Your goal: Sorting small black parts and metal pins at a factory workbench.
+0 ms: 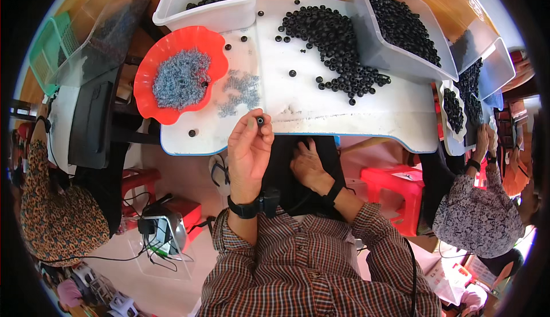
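Observation:
My left hand (pixel 249 148) is raised at the near edge of the white table (pixel 321 116), pinching a small black ring (pixel 260 121) between thumb and fingertips. My right hand (pixel 309 165) rests lower, on my dark lap below the table edge, fingers loosely curled with nothing visible in them. A heap of black rings (pixel 335 44) lies on the table ahead. A loose scatter of small grey metal pieces (pixel 240 90) lies just beyond my left hand. Left of that scatter, a red scalloped dish (pixel 149 96) holds more grey pieces.
A white tub (pixel 217 10) of black rings stands at the back. A tilted grey bin (pixel 378 53) of rings sits at the right. People sit at the left (pixel 57 214) and right (pixel 475 202). A red stool (pixel 395 188) stands beside my right knee.

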Demonstrator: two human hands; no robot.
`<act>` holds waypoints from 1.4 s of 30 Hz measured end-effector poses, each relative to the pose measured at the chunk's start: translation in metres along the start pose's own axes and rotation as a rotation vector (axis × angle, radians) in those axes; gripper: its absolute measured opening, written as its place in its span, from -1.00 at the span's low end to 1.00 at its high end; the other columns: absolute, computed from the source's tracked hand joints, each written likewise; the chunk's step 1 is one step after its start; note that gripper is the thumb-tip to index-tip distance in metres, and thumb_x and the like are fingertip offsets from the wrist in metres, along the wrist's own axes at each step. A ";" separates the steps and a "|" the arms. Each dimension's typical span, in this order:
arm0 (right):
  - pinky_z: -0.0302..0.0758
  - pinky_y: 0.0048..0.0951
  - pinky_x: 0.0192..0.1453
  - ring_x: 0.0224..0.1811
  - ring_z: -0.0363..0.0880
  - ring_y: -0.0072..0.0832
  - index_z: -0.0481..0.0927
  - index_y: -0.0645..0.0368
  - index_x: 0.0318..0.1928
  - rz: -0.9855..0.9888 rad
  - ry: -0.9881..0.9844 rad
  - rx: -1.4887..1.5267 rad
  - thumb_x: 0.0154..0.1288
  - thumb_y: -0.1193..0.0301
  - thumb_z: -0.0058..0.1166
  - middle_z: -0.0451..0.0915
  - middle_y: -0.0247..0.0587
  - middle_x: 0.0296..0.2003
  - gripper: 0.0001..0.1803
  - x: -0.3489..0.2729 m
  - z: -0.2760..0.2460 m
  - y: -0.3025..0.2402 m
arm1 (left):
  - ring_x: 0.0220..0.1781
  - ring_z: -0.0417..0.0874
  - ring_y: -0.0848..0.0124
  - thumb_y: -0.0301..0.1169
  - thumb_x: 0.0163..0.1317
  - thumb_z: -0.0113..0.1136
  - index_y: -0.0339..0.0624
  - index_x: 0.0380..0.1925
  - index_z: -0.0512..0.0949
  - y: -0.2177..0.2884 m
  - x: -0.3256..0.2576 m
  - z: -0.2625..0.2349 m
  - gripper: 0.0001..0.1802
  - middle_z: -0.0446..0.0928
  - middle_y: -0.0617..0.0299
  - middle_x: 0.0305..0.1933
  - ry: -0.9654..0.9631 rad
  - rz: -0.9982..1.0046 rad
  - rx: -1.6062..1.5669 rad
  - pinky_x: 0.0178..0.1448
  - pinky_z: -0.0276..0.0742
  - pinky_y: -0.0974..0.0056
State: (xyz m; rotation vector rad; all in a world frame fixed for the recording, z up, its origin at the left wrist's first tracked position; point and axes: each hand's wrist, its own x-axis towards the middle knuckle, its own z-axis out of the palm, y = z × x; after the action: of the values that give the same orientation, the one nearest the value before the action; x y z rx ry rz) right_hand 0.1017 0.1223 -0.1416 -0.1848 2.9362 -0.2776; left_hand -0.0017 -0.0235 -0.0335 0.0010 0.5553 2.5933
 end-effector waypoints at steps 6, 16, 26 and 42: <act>0.03 0.07 0.39 0.08 0.37 -0.17 0.69 0.19 -0.46 0.017 0.026 -0.017 0.22 0.35 -0.02 0.61 -0.11 -0.21 -0.74 0.002 0.007 0.005 | -0.21 0.47 0.43 -0.47 0.40 0.06 -0.40 0.04 0.46 -0.006 -0.002 0.003 -0.72 0.53 0.04 -0.11 0.007 -0.001 0.023 -0.16 0.48 0.41; 0.47 -0.05 -0.02 -0.05 0.55 -0.05 0.57 0.25 -0.27 -0.017 0.010 0.051 0.15 0.47 0.09 0.54 0.00 -0.28 -0.86 -0.015 -0.051 0.002 | -0.22 0.48 0.44 -0.47 0.40 0.06 -0.40 0.03 0.47 -0.010 0.000 0.002 -0.72 0.53 0.05 -0.13 0.031 -0.027 0.028 -0.17 0.48 0.41; 0.53 -0.60 -0.18 -0.35 0.58 -0.61 0.55 0.33 -0.08 0.139 0.392 1.624 0.44 0.49 -0.01 0.63 -0.21 -0.22 -0.83 -0.022 -0.134 0.012 | -0.25 0.52 0.47 -0.46 0.39 0.08 -0.39 -0.02 0.52 -0.028 0.001 0.021 -0.75 0.56 0.09 -0.15 0.046 -0.101 0.136 -0.18 0.49 0.41; 0.40 -0.68 -0.25 -0.38 0.43 -0.71 0.62 0.29 -0.03 0.157 0.602 1.841 0.44 0.36 0.06 0.60 -0.38 -0.30 -0.74 -0.009 -0.130 0.007 | -0.28 0.60 0.51 -0.46 0.40 0.07 -0.34 -0.02 0.56 -0.046 -0.001 0.033 -0.76 0.61 0.18 -0.24 -0.024 -0.155 0.192 -0.15 0.58 0.42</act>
State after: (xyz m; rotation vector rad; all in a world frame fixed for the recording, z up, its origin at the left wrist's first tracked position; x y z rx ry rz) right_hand 0.0843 0.1531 -0.0157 0.4428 1.7801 -2.9030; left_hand 0.0237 0.0256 -0.0214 0.0505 0.7630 2.3782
